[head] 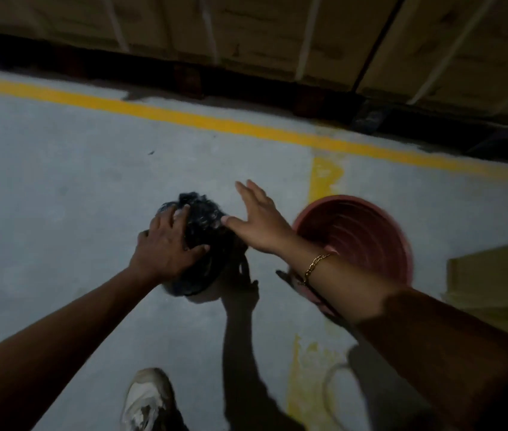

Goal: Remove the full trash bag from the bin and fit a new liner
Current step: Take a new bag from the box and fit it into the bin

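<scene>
A black, crumpled trash bag [207, 244] sits on the grey concrete floor in the middle of the view. My left hand [167, 244] lies on its left side, fingers wrapped over the plastic. My right hand [258, 219] hovers flat and spread just to the right of the bag's top, the thumb touching or nearly touching it. A gold chain bracelet hangs on that wrist. The round red bin [361, 241] stands to the right of the bag, its ribbed inside bare, and my right forearm crosses its near rim.
A yellow painted line [184, 116] crosses the floor beyond the bag, with wooden crates [246, 32] on dark pallets behind it. A yellowish box [495, 275] stands at the right edge. My white shoe [147, 396] is at the bottom, with faded yellow floor paint beside it.
</scene>
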Demonstrator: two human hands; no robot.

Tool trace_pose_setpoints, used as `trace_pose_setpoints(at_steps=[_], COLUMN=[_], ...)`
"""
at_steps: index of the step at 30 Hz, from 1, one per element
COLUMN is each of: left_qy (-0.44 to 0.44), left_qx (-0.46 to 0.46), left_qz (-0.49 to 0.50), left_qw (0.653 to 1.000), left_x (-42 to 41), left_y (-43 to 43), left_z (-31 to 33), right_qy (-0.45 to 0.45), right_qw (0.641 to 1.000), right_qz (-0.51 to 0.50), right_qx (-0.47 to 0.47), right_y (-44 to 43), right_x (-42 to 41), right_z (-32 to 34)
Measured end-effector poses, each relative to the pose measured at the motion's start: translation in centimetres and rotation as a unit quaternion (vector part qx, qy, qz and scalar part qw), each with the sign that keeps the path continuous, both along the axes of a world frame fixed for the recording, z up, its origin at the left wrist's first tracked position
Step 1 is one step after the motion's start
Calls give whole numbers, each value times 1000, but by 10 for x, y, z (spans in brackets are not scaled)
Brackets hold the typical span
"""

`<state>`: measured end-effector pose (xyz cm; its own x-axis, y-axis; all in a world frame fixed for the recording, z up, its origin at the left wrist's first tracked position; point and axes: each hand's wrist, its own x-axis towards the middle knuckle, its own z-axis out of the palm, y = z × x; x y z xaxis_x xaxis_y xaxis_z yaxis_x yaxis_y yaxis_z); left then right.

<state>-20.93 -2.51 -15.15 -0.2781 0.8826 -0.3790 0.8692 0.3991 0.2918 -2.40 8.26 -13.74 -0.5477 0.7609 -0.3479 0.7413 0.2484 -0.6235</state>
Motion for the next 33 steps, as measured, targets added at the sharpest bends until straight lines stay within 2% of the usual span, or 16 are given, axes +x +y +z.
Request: trace_pose_setpoints(at_steps=[7,9,12,13,15,17,18,20,23,29,33], left_qy=[-35,-78,-194,-240,-315,-360,-374,-395,-410,-460,-496], left_qx=[130,144,138,133,108,71,53,28,2,10,55], left_qz=[-97,-97,-86,-81,-75,-74,-75,-68,-56,27,55], left_qw=[986,982,967,958,940,927,923,916,910,888,865], left_x=[149,208,301,332,388,435,456,486,506,500,481], left_y=[92,107,119,120,116,107,101,89,78,75,63], left_z=[116,136,156,162,171,173,172,166,157,171,182], right_qy=[-60,-81,-90,-117,-232,-372,-414,-438,-434,-303,-274], right_qw=[986,977,968,963,942,905,893,887,889,933,938], right_qz=[-45,-79,-150,-172,-204,-195,-174,-144,-124,-114,-114], right_qx=[148,179,182,174,130,64,38,19,71,157,177], right_y=[25,27,26,26,27,23,18,11,4,-15,-37], right_x=[225,301,417,456,530,578,594,611,613,528,471], right_z=[152,191,243,255,263,251,239,214,198,219,228])
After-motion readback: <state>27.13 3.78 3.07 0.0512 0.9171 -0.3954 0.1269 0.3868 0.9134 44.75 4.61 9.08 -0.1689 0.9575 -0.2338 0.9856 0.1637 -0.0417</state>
